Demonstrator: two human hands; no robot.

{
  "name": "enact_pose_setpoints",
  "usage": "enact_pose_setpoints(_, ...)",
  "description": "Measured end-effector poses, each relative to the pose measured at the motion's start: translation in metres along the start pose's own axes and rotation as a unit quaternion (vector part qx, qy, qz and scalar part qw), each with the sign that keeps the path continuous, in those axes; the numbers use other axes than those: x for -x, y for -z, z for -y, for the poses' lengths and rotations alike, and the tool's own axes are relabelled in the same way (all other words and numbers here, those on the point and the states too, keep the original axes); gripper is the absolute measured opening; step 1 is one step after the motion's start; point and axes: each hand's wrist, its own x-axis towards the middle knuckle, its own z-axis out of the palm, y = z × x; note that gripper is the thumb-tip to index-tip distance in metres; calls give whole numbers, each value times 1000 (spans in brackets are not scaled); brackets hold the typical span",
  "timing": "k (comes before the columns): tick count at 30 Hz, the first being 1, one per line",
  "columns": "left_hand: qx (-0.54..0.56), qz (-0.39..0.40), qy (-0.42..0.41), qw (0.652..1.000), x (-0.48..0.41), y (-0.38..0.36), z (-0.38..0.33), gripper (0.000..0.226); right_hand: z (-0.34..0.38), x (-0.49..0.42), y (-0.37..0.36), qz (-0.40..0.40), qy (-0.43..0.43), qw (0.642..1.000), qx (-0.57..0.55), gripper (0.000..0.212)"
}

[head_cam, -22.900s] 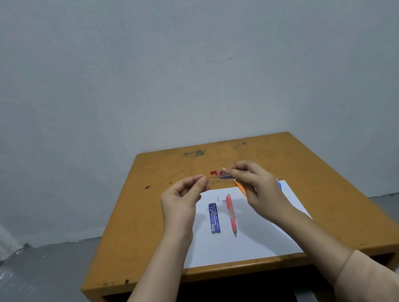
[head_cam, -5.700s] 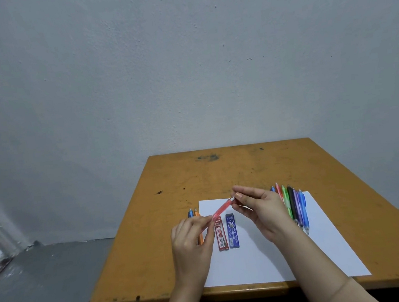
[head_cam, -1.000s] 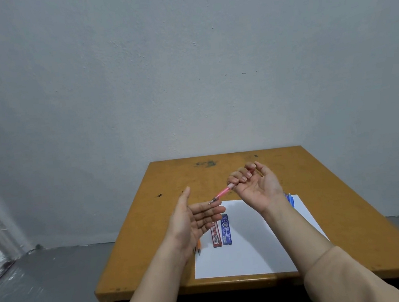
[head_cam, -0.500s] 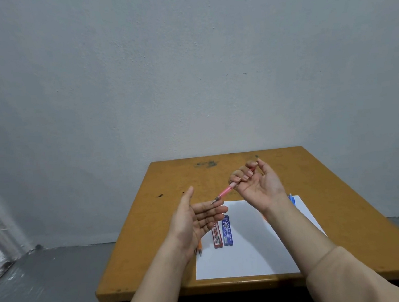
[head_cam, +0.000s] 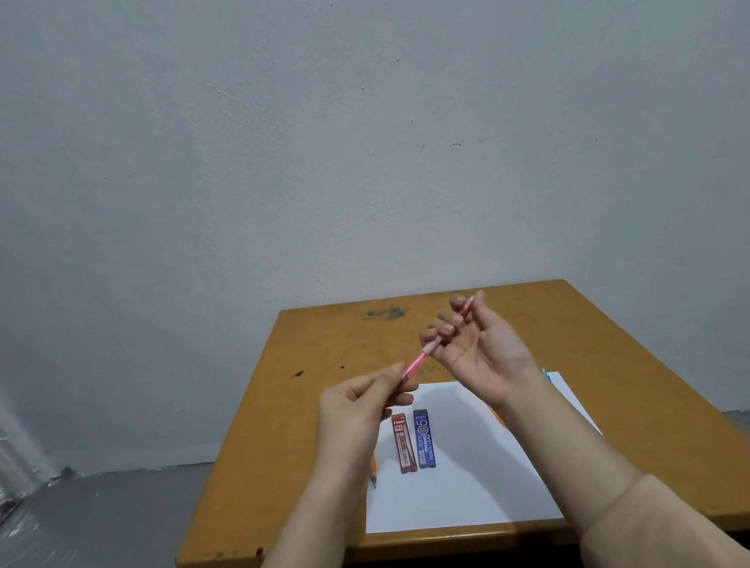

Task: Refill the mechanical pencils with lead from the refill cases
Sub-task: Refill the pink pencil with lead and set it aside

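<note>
Spanning the lower middle of the view, an orange-brown bench [head_cam: 325,358] stands against a grey wall [head_cam: 349,147], with a white sheet of paper [head_cam: 460,492] on its near half. Both hands are raised above it. The right hand [head_cam: 477,347] is palm-up, fingers curled round the upper part of a pink mechanical pencil [head_cam: 416,362]. The left hand [head_cam: 358,406] has its fingers curled in, thumb and forefinger pinching the pencil's lower end. The pencil slants between them, clear of the paper. On the sheet a red refill case [head_cam: 403,442] and a blue refill case [head_cam: 423,438] lie side by side. An orange pencil [head_cam: 373,469] shows beside the left wrist.
</note>
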Motion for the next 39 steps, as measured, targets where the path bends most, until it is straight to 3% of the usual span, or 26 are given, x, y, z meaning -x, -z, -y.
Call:
enact_pose_setpoints(5,-21,-35,-64,997,4,-4,0,10,0,3,0,-4,42,993,108,27)
enact_pose_setpoints(10,-41,-68,-105,991,0,-5,6,16,0,6,2,17,79,955,285,22)
enact_pose_setpoints(17,-74,-89,-122,986,-6,-5,16,17,-10,-3,4,-23,149,932,331,50)
enact_pose_setpoints(27,-208,-98,-175,957,-16,12,42,20,-20,-28,15,-75,140,906,392,50)
enact_pose_setpoints(33,-399,-54,-214,890,-32,40,69,31,-14,-52,28,-119,98,866,475,50)
enact_pose_setpoints(39,-509,-66,-125,849,-47,68,88,41,-7,-74,45,-132,26,814,566,54)
